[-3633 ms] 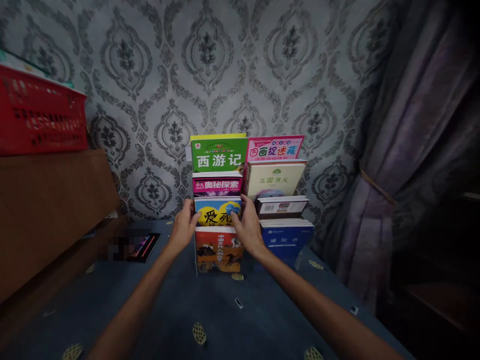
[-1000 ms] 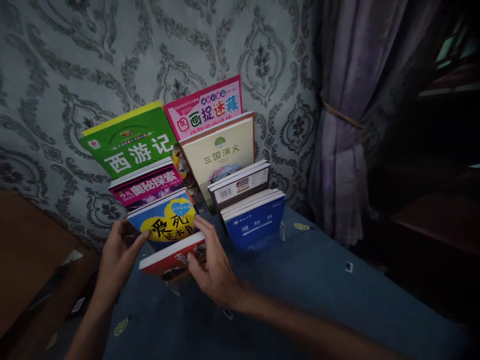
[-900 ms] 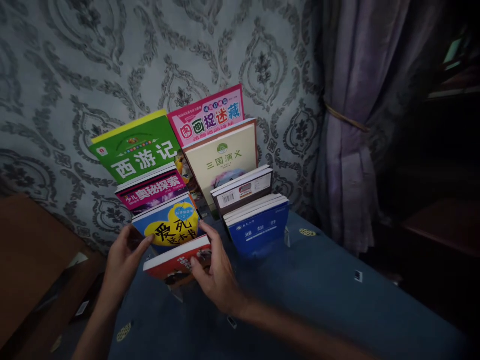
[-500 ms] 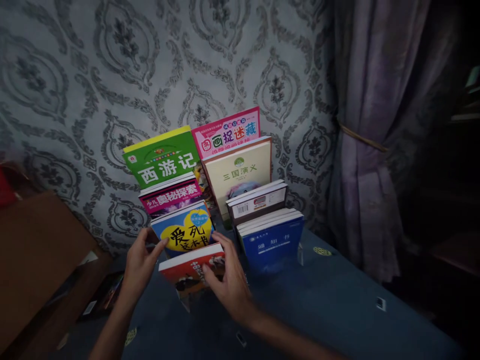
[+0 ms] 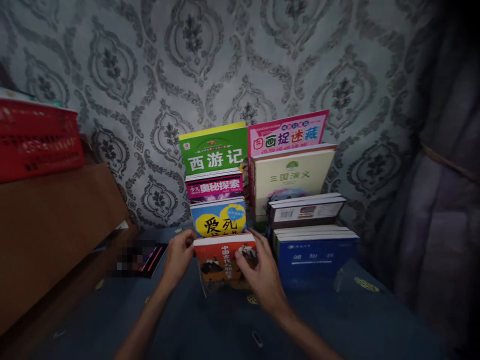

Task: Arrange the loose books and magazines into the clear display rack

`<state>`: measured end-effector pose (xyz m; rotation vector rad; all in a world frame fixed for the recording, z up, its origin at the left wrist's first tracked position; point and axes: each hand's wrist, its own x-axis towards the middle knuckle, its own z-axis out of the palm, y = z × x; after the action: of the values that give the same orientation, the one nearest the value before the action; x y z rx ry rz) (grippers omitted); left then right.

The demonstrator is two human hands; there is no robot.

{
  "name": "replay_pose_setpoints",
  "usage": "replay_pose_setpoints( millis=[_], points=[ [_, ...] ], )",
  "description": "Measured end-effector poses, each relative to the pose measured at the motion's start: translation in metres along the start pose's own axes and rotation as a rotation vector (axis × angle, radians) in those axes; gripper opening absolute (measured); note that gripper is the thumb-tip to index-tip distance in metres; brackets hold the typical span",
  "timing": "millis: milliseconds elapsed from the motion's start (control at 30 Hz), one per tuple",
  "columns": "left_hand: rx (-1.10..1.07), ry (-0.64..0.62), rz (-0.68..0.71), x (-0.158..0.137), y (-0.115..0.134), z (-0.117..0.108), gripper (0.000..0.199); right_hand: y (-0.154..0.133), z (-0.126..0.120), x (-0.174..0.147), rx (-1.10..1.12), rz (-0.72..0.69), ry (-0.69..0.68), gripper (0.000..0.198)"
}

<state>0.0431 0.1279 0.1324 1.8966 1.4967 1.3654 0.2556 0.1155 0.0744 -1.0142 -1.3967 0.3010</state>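
Observation:
A red-orange book (image 5: 227, 270) stands upright at the front of the left row, between my hands. My right hand (image 5: 264, 272) grips its right side, thumb across the front cover and fingers behind. At the upper left corner my left hand (image 5: 180, 255) is closed, its curled fingertips partly hidden at the book's edge. Just behind stands a blue book with a yellow heart (image 5: 219, 216). Farther back in this row are a magenta book (image 5: 215, 187) and a tall green book (image 5: 215, 150).
In the right row stand blue books (image 5: 317, 260), a dark book with a barcode (image 5: 307, 212), a cream book (image 5: 296, 172) and a pink book (image 5: 287, 132). Left are a brown box (image 5: 56, 230), a red basket (image 5: 37, 140) and a dark flat item (image 5: 152, 260). A curtain (image 5: 431, 225) hangs right.
The view has turned left, so the books appear farther right and the red basket shows more. My left hand has gone from beside the heart book to the red-orange book's left corner, fingers now curled.

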Motion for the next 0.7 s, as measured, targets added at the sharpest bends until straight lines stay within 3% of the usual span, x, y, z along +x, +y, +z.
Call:
replay_pose_setpoints(
  millis=[200, 333, 467, 567, 700],
  points=[
    [-0.047, 0.075, 0.044, -0.007, 0.0, 0.006, 0.002, -0.002, -0.002, 0.003, 0.04, 0.025, -0.017, 0.042],
    [-0.057, 0.108, 0.088, -0.006, 0.0, 0.007, 0.015, -0.001, 0.001, 0.001, 0.057, 0.083, 0.006, 0.053],
    [0.028, 0.175, 0.155, -0.004, 0.001, 0.006, 0.025, -0.01, 0.0, 0.003, 0.018, 0.212, -0.073, 0.065],
    [0.078, 0.2, 0.244, -0.002, 0.002, 0.004, 0.043, -0.022, -0.004, 0.007, -0.043, 0.26, -0.115, 0.061],
    [0.114, 0.18, 0.302, 0.001, 0.001, 0.002, 0.052, -0.035, -0.007, 0.012, -0.1, 0.263, -0.125, 0.055]
  ],
)
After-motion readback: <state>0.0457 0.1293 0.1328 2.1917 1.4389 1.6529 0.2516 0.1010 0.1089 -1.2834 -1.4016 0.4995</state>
